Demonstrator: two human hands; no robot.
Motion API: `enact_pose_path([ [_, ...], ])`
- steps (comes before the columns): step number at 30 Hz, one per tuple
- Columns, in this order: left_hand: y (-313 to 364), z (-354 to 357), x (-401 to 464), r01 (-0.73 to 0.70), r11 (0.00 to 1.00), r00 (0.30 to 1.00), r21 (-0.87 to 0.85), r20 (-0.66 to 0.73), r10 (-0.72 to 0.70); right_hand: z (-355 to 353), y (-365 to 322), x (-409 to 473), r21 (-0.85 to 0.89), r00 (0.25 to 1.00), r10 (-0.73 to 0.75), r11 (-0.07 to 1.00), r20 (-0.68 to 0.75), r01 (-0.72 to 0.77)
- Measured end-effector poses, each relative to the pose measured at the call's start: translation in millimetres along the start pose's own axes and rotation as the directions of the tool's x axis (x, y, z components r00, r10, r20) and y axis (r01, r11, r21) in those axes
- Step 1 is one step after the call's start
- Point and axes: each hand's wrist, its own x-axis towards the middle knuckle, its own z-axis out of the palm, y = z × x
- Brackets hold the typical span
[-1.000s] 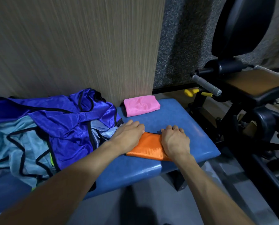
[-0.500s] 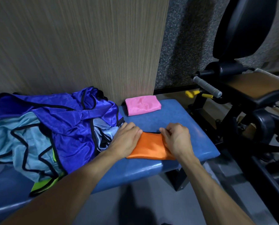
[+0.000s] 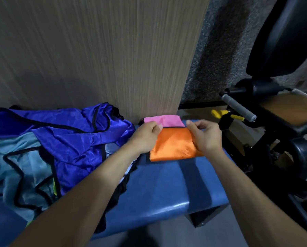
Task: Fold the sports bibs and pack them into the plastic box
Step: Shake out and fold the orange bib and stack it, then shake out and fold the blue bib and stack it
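Two bibs folded so far. The pink bib lies flat at the far edge of the blue bench, against the wood panel. The orange bib is a folded rectangle just near of it — left hand and right hand both pinch its far corners, fingers curled on the cloth. Still left: the loose pile of blue, teal and yellow bibs on the left. No plastic box in view, so nothing looks packed yet.

1. Orange bib, folded, gripped at both sides by left hand and right hand.
2. Pink bib, folded, just behind it on blue bench.
3. Unfolded bibs heaped at left.
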Motion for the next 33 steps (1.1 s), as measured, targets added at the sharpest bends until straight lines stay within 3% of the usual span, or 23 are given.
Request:
enact_pose_path([
  [3, 0.0, -8.2, 39.5, 0.092, 0.988, 0.982, -0.124, -0.155, -0.11, 27.5, -11.0, 53.3, 0.103, 0.996, 0.08, 0.991, 0.038, -0.083],
  [7, -9.7, -11.5, 84.1, 0.227, 0.932, 0.915, -0.284, -0.264, -0.304, 59.6, -17.8, 94.1, 0.03, 0.995, 0.062, 0.997, 0.075, -0.064],
  [9, -15.7, -8.6, 94.9, 0.242, 0.928, 0.876, -0.285, -0.348, -0.335, 71.9, -11.9, 103.7, -0.019, 0.998, 0.044, 0.999, 0.046, -0.044],
  [14, -24.9, 7.6, 91.9, 0.169, 0.977, 0.836, -0.127, -0.506, -0.21, 91.1, 9.0, 108.1, -0.067, 0.995, 0.091, 0.993, -0.036, -0.093],
  [15, -25.7, 11.8, 88.2, 0.152, 0.987, 0.831, -0.059, -0.532, -0.16, 92.6, 10.3, 107.6, -0.063, 0.994, 0.096, 0.993, -0.043, -0.099],
  [17, -27.2, 20.6, 78.6, 0.076, 0.972, 0.804, 0.224, -0.59, 0.073, 94.2, 11.2, 106.8, -0.062, 0.993, 0.113, 0.991, -0.045, -0.116],
  [19, -27.3, 29.4, 70.7, -0.064, 0.86, 0.797, 0.506, -0.493, 0.349, 94.6, 11.6, 107.5, -0.078, 0.992, 0.117, 0.99, -0.049, -0.12],
  [20, -28.4, 32.8, 70.8, -0.124, 0.806, 0.825, 0.579, -0.391, 0.408, 94.7, 11.4, 108.3, -0.092, 0.992, 0.114, 0.989, -0.052, -0.118],
  [22, -35.0, 35.8, 75.9, -0.125, 0.773, 0.907, 0.622, -0.244, 0.343, 94.4, 13.1, 108.2, -0.172, 0.993, 0.106, 0.979, -0.044, -0.112],
  [24, -47.5, 37.6, 83.0, -0.089, 0.822, 0.954, 0.563, -0.189, 0.232, 94.6, 16.5, 105.9, -0.237, 0.991, 0.13, 0.963, -0.007, -0.128],
  [27, -55.8, 40.7, 86.0, -0.09, 0.908, 0.971, 0.41, -0.168, 0.172, 93.3, 22.8, 104.5, -0.288, 0.992, 0.124, 0.95, 0.01, -0.116],
  [30, -52.4, 41.0, 83.8, -0.066, 0.826, 0.976, 0.56, -0.138, 0.171, 89.8, 22.1, 102.7, -0.332, 0.994, 0.108, 0.938, 0.01, -0.099],
  [31, -50.6, 40.6, 82.7, -0.067, 0.787, 0.977, 0.613, -0.122, 0.177, 90.0, 19.9, 99.9, -0.377, 0.998, 0.059, 0.925, 0.003, -0.054],
  [33, -48.6, 40.6, 82.5, -0.065, 0.754, 0.979, 0.653, -0.103, 0.174, 92.0, 16.7, 88.8, -0.479, 0.985, -0.174, 0.865, -0.004, 0.151],
])
